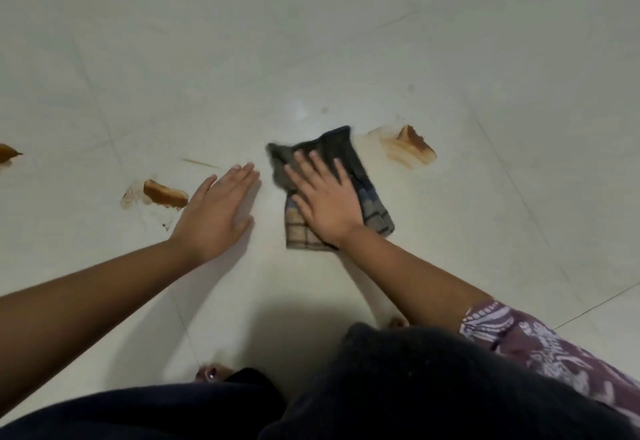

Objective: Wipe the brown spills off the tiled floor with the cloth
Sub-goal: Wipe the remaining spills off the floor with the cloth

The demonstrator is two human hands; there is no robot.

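Observation:
A dark checked cloth [346, 159] lies folded on the pale tiled floor [311, 41]. My right hand [325, 197] presses flat on it, fingers spread. My left hand [218, 211] rests flat on the bare tile just left of the cloth, fingers together, holding nothing. A smeared brown spill [412, 148] sits right of the cloth's far corner. Another brown spill [164, 193] lies beside my left hand's thumb side. A third brown spill [8, 154] shows at the left edge. A thin brown streak [199, 162] marks the tile beyond my left hand.
My knees in dark trousers [381, 387] fill the bottom of the view, with bare toes [211, 372] showing at the tile. A patterned purple sleeve [519, 339] covers my right upper arm. Grout lines cross the floor.

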